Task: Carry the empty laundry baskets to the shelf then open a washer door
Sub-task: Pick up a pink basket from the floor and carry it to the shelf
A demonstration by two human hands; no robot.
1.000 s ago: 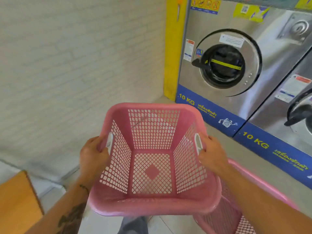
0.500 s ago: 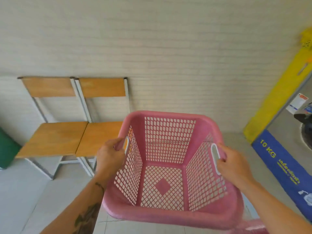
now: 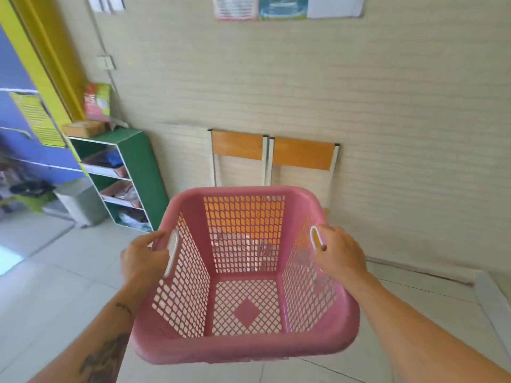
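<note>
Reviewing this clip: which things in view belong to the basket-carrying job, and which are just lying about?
Part of the job:
pink basket, empty
left hand and right hand, each at a side handle
green shelf

Just there:
two wooden chairs against the wall
grey bin
posters
cardboard box atop the shelf

Pink mesh laundry basket (image 3: 246,313), empty, held off the tiled floor (image 3: 49,286). Left hand (image 3: 143,255) closed on the left white handle; right hand (image 3: 341,252) on the right one. Beyond: green shelf (image 3: 138,164) with stowed items, two wooden chairs (image 3: 301,156) against the wall.
</note>
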